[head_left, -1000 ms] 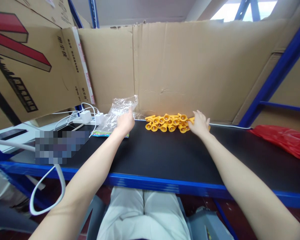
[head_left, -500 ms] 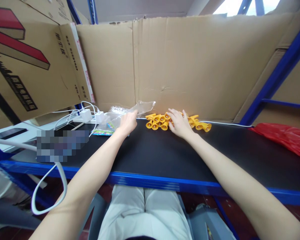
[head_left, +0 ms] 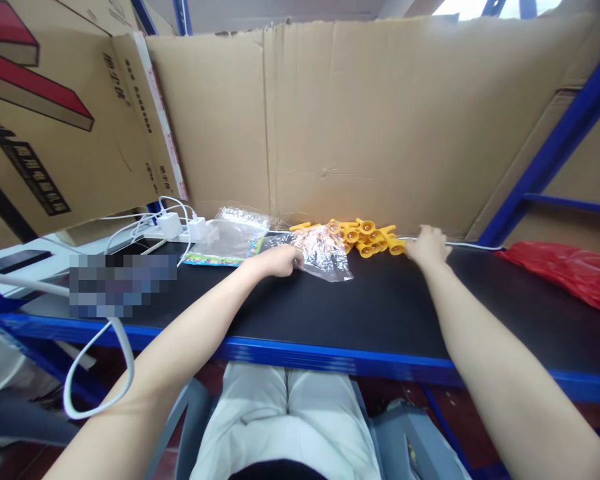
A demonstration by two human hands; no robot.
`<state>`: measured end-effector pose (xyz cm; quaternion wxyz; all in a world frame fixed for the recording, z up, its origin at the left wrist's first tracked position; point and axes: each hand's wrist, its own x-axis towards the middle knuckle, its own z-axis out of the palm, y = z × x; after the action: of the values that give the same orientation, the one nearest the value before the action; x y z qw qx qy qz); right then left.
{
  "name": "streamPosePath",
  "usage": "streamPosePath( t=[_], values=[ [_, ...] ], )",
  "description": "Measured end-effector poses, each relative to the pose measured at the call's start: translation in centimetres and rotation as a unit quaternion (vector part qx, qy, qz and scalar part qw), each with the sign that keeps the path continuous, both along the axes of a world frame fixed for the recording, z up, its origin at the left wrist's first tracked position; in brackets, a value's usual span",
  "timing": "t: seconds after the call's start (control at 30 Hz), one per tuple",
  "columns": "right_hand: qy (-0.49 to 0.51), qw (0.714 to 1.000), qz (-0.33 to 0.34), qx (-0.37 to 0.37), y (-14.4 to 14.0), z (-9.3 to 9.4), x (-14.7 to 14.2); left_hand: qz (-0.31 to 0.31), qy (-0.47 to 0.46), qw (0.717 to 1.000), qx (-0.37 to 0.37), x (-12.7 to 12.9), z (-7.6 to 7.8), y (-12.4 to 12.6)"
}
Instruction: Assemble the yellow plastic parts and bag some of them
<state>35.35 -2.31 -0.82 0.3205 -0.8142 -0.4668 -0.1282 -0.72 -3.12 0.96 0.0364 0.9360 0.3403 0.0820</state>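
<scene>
Left hand [head_left: 280,259] is pinching a clear plastic bag [head_left: 320,257] flat on the black surface [head_left: 380,313], right hand [head_left: 427,245] is closing over the yellow toy trumpets [head_left: 367,237] by the cardboard wall [head_left: 380,120], where a loose grip is risking scattering them.

The tabletop [head_left: 360,313] is matt black and smooth, edged in glossy blue-painted metal. The bag [head_left: 325,257] is thin, clear, crinkled plastic film with a shine. Just behind the bag, the yellow pieces [head_left: 367,237] look like smooth, glossy moulded plastic. The wall [head_left: 380,120] behind them is matt, creased brown cardboard.
</scene>
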Motion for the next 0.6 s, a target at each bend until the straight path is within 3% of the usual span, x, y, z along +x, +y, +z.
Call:
streamPosePath(
  t=[0.17, 0.4, 0.6],
  values=[
    [0.066, 0.991, -0.001, -0.12, 1.2, -2.2, 2.9, 0.038, -0.01, 0.997, -0.073, -0.2, 0.8, -0.5],
    [0.036, 0.99, 0.007, -0.135, 1.3, -2.3, 2.9, 0.112, 0.029, 0.993, -0.003, -0.1, 1.0, -1.0],
    [0.081, 0.993, 0.016, -0.083, 0.8, -1.5, 2.6, 0.141, 0.071, 0.987, 0.034, -0.3, 0.6, -0.3]
  ],
)
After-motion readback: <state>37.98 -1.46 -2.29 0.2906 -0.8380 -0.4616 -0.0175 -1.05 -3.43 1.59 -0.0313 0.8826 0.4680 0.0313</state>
